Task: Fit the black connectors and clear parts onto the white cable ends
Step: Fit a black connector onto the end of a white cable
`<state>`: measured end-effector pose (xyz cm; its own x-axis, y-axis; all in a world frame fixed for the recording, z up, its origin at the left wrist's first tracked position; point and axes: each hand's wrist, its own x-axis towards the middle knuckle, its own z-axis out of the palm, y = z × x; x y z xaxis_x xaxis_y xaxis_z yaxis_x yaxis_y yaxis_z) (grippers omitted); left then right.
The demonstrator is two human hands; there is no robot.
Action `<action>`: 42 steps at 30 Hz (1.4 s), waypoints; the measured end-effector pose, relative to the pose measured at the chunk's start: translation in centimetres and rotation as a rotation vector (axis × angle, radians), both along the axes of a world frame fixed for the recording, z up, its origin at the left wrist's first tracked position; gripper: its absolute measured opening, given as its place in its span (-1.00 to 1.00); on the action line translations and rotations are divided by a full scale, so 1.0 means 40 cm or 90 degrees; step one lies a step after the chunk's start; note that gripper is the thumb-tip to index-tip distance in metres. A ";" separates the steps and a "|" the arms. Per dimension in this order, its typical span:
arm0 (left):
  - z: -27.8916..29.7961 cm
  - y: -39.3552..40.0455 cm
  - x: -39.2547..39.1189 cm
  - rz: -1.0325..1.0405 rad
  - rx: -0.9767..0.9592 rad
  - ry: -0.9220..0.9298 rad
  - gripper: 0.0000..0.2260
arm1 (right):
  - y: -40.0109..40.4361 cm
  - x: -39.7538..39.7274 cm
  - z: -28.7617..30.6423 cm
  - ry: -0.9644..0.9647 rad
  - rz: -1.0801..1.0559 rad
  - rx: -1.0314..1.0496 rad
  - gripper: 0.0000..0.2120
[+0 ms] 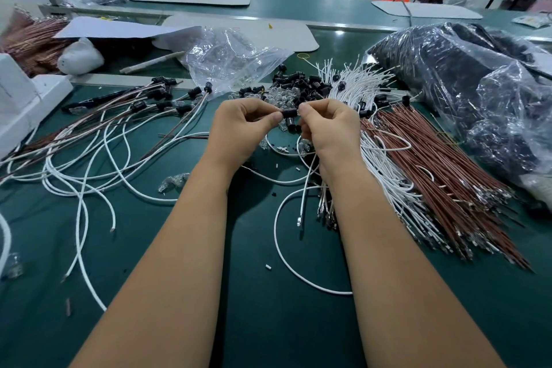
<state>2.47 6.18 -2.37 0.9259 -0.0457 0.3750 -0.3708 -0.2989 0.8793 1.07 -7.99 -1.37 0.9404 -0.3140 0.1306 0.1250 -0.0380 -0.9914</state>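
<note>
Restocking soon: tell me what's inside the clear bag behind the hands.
The clear bag lies crumpled and open toward the pile of black connectors. Through the plastic, small clear parts show; glare and folds hide how many remain.

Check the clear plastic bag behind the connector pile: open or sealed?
Open. The clear plastic bag lies flat with its mouth gaping toward the pile of black connectors, clear parts spilling out.

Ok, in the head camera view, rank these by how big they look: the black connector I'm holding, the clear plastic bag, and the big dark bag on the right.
1. Dark bag
2. Clear plastic bag
3. Black connector, pinched between left hand and right hand
</note>
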 end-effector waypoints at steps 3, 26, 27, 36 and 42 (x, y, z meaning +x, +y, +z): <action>0.000 0.001 0.000 0.004 0.010 0.017 -0.84 | -0.001 -0.002 0.001 0.001 0.009 0.023 -0.83; 0.007 -0.004 0.004 -0.019 -0.026 0.059 -0.99 | 0.004 0.003 0.002 0.036 0.018 0.049 -0.84; 0.005 -0.003 0.005 -0.023 -0.025 0.058 -0.97 | 0.003 0.002 0.001 0.034 0.013 0.051 -0.84; 0.004 -0.004 0.002 -0.018 -0.040 0.033 -0.92 | 0.004 -0.001 0.003 0.038 0.029 0.062 -0.81; 0.006 -0.008 0.000 -0.018 -0.076 0.037 -0.96 | 0.006 -0.004 0.001 0.023 0.038 0.060 -0.79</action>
